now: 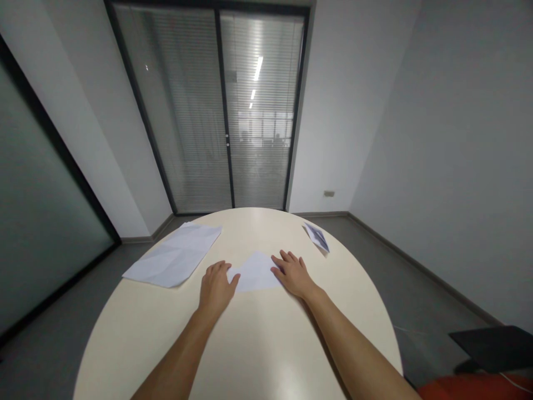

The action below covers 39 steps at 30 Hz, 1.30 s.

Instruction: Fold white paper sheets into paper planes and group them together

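Note:
A folded white paper (255, 272) with a pointed far end lies flat near the middle of the round cream table (266, 344). My left hand (216, 286) lies flat on the table at the paper's left edge, fingers touching it. My right hand (292, 273) presses flat on the paper's right side, fingers spread. Neither hand grips anything.
A creased white sheet (175, 254) lies unfolded at the table's far left. A small folded printed paper (317, 237) rests near the far right edge. Beyond the table are glass doors with blinds (220, 111). A dark object (495, 347) and something orange (478, 387) sit at the lower right.

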{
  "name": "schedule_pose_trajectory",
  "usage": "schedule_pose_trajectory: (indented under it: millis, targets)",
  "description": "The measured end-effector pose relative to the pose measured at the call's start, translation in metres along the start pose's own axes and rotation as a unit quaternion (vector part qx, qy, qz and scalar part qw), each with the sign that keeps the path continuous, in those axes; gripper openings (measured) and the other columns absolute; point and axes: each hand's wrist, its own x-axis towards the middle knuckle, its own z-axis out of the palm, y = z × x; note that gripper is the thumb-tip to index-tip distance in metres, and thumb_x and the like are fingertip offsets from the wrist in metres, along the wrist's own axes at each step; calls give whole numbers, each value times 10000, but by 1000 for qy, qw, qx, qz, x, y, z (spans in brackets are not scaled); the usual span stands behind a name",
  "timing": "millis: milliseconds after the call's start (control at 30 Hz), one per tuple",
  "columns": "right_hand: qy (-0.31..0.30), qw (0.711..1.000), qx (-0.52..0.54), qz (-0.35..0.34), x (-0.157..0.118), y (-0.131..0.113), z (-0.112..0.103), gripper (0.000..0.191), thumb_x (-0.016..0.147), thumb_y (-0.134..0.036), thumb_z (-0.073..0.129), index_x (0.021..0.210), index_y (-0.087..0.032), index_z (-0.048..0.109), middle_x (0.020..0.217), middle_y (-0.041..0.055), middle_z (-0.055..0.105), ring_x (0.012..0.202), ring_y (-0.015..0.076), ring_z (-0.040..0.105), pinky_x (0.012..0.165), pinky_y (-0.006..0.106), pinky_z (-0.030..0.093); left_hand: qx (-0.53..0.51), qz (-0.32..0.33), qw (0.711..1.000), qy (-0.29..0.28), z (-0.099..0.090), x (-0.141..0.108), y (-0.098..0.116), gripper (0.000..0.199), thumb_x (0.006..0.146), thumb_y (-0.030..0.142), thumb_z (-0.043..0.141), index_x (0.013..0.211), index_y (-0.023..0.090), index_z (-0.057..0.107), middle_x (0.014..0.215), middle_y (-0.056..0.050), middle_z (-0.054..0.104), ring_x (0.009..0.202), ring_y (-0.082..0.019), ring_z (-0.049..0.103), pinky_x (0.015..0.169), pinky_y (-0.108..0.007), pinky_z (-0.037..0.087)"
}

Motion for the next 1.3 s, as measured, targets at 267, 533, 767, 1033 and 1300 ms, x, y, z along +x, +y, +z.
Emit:
schedule_pose_trajectory:
  millis: [267,533,767,1033,1300]
  targets:
    - [-3,1000,-2,0,-1,-1,-1,526,1026,-476,421,1525,-313,444,1662,93,275,1539,352,176,1198,611,127,-44,-61,997,2,7,7,-10,336,832,405,727,1088,193,675,1387,-122,604,1318,-322,512,1097,-474,405]
    - [4,1000,-5,-4,-1,-1,-1,520,1023,-461,433,1518,-301,457,1651,103,302,1531,365,200,1191,626,150,-73,-59,995,19,8,9,-11,186,843,316,719,982,209,655,1273,-87,671,1238,-298,565,1056,-448,433]
    - [2,1000,2,-4,0,-1,0,526,1025,-469,427,1523,-301,450,1654,98,295,1535,358,190,1198,620,136,-103,-34,994,28,8,10,-11,100,851,241,699,935,224,648,1028,-37,726,1069,-257,620,973,-400,463]
    - [3,1000,4,-3,2,0,2,529,1022,-475,427,1521,-302,451,1656,97,291,1535,357,187,1197,618,128,-126,-10,992,32,14,12,-14,307,872,204,664,1179,206,650,935,-19,730,1034,-234,637,971,-368,468]
    - [0,1000,0,0,2,1,3,532,1021,-487,418,1522,-312,446,1657,91,291,1536,348,183,1197,605,115,-84,27,996,-8,3,11,-8,218,914,216,590,1027,223,775,977,-47,763,1030,-236,647,970,-354,475]
